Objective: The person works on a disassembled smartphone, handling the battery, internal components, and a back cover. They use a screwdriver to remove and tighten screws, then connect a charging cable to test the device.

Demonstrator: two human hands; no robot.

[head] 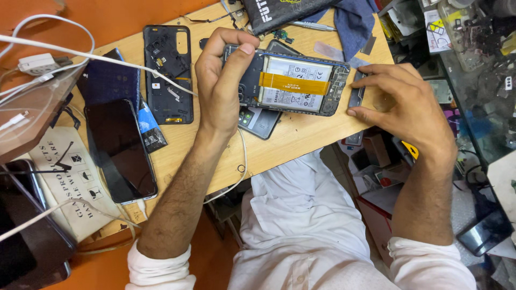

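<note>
An opened smartphone (301,83) lies on the wooden table (290,142), its back off, showing a white battery crossed by an orange flex strip (294,83). My left hand (223,80) grips the phone's left end, thumb pressed on its upper edge. My right hand (400,102) rests at the phone's right end, fingertips on a small dark grey part (357,96) lying beside the frame. A second dark phone (260,122) lies under the open one.
A black inner phone frame (167,72) lies to the left, beside a black phone with a dark screen (121,150) and a dark blue case (110,80). White cables (80,53) cross the table. A blue cloth (352,21) sits at the back; cluttered parts boxes stand on the right.
</note>
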